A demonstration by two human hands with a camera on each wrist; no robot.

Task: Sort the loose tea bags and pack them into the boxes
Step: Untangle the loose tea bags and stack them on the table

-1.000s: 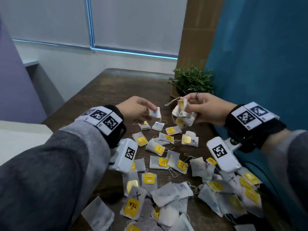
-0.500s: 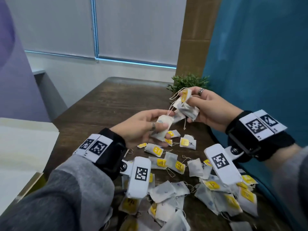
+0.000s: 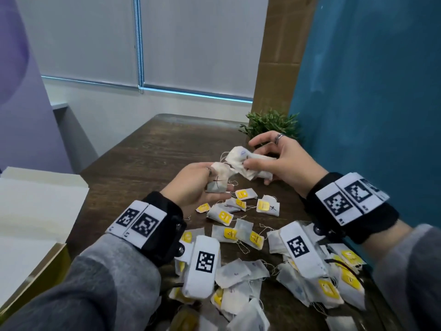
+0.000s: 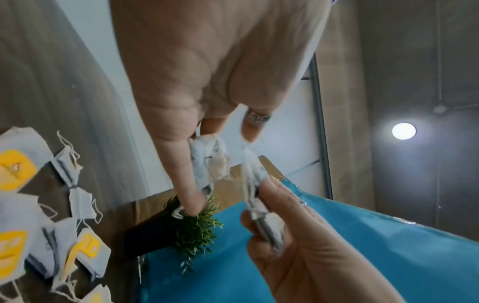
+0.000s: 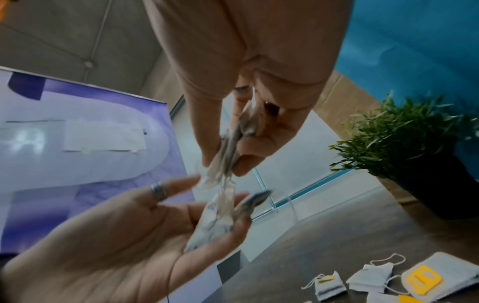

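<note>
Head view: tea bags [image 3: 248, 163] between fingers [image 3: 245, 162].

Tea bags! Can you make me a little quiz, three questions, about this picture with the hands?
1. True or false: both hands hold tea bags.
2. What mark is on the left hand's bag? A) cross B) circle C) star
3. Fill in: behind the right hand stands a green ____.

Key: 1 true. 2 A. 3 plant.

Loose tea bags [image 3: 241, 235] scattered on table; several bunched [image 3: 248, 163] in hands.
</note>
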